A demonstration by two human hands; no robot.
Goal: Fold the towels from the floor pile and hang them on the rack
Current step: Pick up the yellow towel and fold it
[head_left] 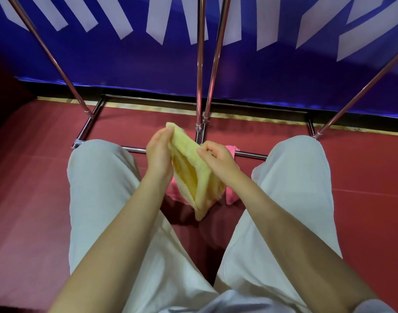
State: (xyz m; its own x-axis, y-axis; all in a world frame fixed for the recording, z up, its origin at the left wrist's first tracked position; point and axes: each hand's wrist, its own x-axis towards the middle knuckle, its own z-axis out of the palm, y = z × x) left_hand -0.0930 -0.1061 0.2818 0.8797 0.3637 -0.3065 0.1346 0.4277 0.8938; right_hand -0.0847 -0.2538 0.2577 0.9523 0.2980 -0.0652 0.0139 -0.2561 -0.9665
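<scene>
A person sits on the red floor (pixel 35 199) with legs in pale trousers (pixel 98 188) spread apart, and the yellow towel (pixel 193 168) is held up in the air between the knees, in front of the metal rack (pixel 201 91). The left hand (pixel 158 152) grips the towel's upper left edge, with fingers curled round the cloth near its top corner. The right hand (pixel 216 158) pinches the opposite edge, thumb on top and fingers tucked under the fold. The towel hangs in a narrow doubled shape, and its lower tip points down toward the floor. Beneath it, nearer the rack's base bar, a pink towel (pixel 230 195) lies on the floor, partly hidden by the yellow one. Behind the rack stands a blue banner (pixel 125 64) with white lettering.
</scene>
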